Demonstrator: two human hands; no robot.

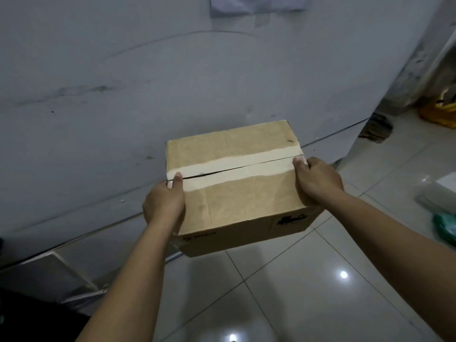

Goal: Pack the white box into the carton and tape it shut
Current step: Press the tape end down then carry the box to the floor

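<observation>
A brown cardboard carton (237, 193) is in the middle of the view, close to a grey wall, its top flaps folded down. A pale band (234, 166) runs across the top along the dark seam where the flaps meet. My left hand (164, 203) grips the carton's left end, thumb pressed on the band at the seam. My right hand (318, 181) grips the right end, thumb on the top edge near the seam. The white box is not visible; whether the carton rests on the floor or is lifted I cannot tell.
Glossy white floor tiles (308, 292) spread below and to the right. A grey wall (148, 82) stands right behind the carton. A yellow bag (441, 112) and a dark rag (377, 128) lie at the right; a clear plastic item (436, 196) and something green (446, 228) sit at the right edge.
</observation>
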